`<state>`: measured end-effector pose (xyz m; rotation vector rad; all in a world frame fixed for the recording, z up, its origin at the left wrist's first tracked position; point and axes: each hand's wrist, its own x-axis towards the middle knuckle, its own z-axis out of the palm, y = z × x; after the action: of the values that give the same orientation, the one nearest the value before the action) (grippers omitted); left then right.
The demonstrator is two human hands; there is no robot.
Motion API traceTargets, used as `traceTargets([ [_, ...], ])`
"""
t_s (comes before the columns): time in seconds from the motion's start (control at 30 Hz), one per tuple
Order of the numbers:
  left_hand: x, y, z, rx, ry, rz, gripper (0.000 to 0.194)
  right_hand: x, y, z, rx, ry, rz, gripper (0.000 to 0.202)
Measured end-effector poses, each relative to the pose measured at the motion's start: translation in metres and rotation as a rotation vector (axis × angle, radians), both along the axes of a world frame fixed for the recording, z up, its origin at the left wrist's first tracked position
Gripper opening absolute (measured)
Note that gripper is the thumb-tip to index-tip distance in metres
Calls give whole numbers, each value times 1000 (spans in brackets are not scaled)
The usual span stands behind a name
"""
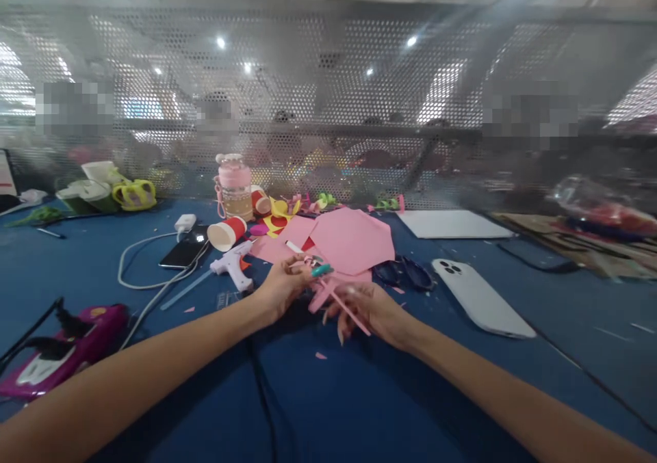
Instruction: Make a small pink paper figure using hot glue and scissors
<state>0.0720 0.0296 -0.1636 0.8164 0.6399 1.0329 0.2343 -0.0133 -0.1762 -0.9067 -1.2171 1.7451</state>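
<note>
My left hand is closed at the centre, its fingertips pinching a small pink paper piece beside a teal object. Pink paper strips run from there toward my right hand, whose fingers are bent around and under them. Just behind both hands lie pink paper sheets, with a white marker-like stick on them. Dark blue scissors handles rest right of the sheets. A white glue gun with a clear stick lies left of my left hand.
Left are a purple power strip, a black phone, a white charger and cable. Behind stand a pink bottle and a lying red cup. Right are a white phone and white sheets, before a perforated screen.
</note>
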Motion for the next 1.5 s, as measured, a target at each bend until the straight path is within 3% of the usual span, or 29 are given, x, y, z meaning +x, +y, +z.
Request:
traceTargets([
  [0.17,-2,-1,-3,39,57,-51,34,-4,-13,-1,-34,-54,77,26],
  [0.77,-2,-4,1,22,16,-141,28,-10,-28,4,-195,84,18,25],
  [0.93,-2,-5,-1,74,-49,-197,28,-9,-28,4,-184,99,31,23],
  [1.17,-4,-4,-2,94,36,-226,55,-10,-29,4,-135,71,17,22],
  [1.5,-3,-3,-3,74,9,-217,47,-10,-30,2,-98,36,19,19],
])
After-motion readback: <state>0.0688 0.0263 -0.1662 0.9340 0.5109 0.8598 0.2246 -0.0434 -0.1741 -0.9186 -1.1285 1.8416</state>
